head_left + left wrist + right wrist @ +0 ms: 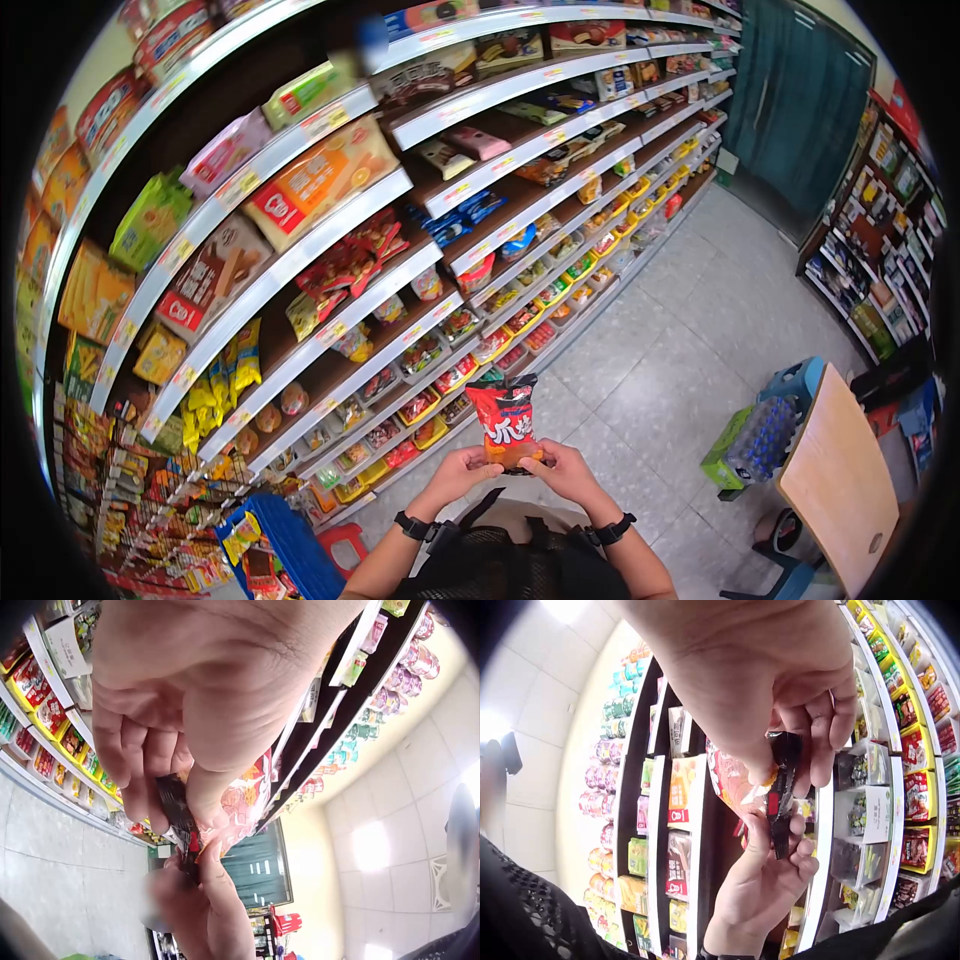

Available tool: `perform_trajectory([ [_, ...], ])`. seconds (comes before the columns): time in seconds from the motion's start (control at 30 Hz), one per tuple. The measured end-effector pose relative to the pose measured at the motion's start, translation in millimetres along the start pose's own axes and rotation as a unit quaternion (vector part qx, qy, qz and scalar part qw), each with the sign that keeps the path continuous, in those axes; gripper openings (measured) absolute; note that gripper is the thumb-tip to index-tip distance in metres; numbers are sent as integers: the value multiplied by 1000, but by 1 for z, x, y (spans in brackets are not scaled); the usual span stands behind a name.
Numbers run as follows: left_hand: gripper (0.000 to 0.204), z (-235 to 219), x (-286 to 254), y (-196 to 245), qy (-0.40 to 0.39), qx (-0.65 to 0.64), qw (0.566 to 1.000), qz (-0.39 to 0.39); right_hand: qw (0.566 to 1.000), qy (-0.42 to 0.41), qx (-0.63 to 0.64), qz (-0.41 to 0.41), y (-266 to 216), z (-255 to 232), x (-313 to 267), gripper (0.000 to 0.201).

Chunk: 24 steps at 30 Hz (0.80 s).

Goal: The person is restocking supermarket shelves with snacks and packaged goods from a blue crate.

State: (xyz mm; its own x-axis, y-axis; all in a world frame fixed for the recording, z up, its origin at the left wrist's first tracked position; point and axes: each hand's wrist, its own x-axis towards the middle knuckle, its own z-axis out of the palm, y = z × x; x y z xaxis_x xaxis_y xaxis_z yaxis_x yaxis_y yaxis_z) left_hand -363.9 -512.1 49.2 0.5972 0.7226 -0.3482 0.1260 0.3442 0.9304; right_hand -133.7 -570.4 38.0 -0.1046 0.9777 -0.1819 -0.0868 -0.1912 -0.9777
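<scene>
Well, the red snack bag (pixel 508 425) is near the bottom middle of the head picture, above the black bag (pixel 515 560) on the person's front. It could slip down to the grey floor (pixel 640 390), since both hands hold it just by its low end, so a loose thumb might let it tip. If the two hands pulled apart too hard, the thin black edge (pixel 786 769) could rip in a rush and the snacks might spill. A tight squeeze could crush what is inside, too. The left hand (pixel 465 473) comes up from the bottom left and the right hand (pixel 562 470) from the bottom right, so the arms lean in and the hands meet close together at the bag. Each hand is nearly closed, with a pinch on the bag: the thumb is on one side of the black edge and bent fingers are on the other side. In both wrist pictures, the thumb tips are close to each other. The bag stands up in the head picture, in front of the shelves (pixel 390 190).
</scene>
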Motion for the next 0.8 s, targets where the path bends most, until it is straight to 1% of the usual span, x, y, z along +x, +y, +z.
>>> perform_trajectory([
  [0.07, 37, 7, 24, 7, -12, -1, 1000, 3, 996, 21, -88, -6, -9, -23, 5, 27],
  [0.13, 36, 10, 52, 12, -39, 26, 998, -29, 994, 40, -101, -15, -12, -44, 12, 26],
  [0.2, 36, 18, 79, 19, -47, 21, 999, -18, 991, 57, -116, -23, -15, -66, 20, 25],
  [0.27, 35, 28, 110, 34, -82, -20, 996, -39, 993, 61, -102, 13, -23, -91, 31, 25],
  [0.3, 34, 27, 130, 27, -88, -4, 995, -51, 991, 74, -108, 15, -27, -103, 36, 24],
  [0.43, 33, 40, 214, 30, -105, 7, 993, -45, 987, 85, -135, 35, -34, -166, 78, 25],
  [0.5, 36, 49, 258, 35, -108, -2, 993, -49, 977, 119, -176, 28, -45, -198, 101, 30],
  [0.53, 36, 55, 279, 46, -112, -7, 992, -50, 976, 121, -180, 33, -49, -216, 114, 30],
  [0.6, 35, 65, 321, 69, -96, 3, 995, -36, 971, 107, -198, 85, -57, -254, 139, 28],
  [0.63, 35, 69, 344, 73, -95, -5, 995, -35, 969, 104, -205, 89, -63, -271, 152, 28],
  [0.7, 34, 75, 385, 70, -79, 64, 995, 5, 971, 111, -173, 119, -70, -302, 173, 27],
  [0.73, 34, 80, 403, 75, -78, 55, 995, 2, 970, 108, -177, 127, -73, -317, 183, 27],
  [0.8, 31, 87, 441, 91, -114, 86, 990, -20, 962, 112, -231, 98, -78, -350, 206, 27],
])
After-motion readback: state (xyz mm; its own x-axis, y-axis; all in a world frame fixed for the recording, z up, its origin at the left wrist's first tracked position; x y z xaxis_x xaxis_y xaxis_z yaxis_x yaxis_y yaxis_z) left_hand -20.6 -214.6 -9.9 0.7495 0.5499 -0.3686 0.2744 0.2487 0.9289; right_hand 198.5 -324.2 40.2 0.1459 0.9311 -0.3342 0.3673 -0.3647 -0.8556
